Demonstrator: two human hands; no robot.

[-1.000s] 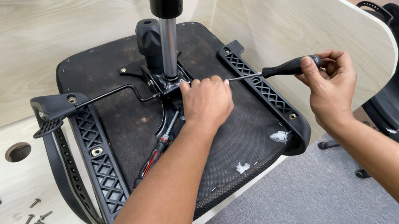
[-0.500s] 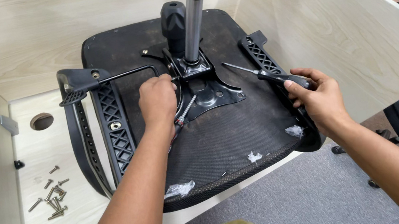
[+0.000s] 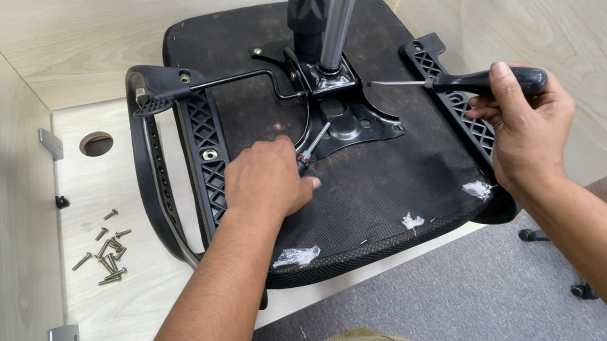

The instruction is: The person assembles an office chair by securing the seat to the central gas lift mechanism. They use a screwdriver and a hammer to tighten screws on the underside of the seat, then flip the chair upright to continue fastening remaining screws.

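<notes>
Black-handled screwdriver gripped by right hand, fingers wrapped tight, tip at the metal plate | left hand flat on upturned chair seat just left of plate, fingers closed around a thin red-tipped tool | loose screws on table, far left of plate

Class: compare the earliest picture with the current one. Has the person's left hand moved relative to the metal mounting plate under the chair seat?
Yes. The left hand lay against the plate's post; it now rests lower-left of the metal mounting plate, nearer the left armrest bracket.
</notes>
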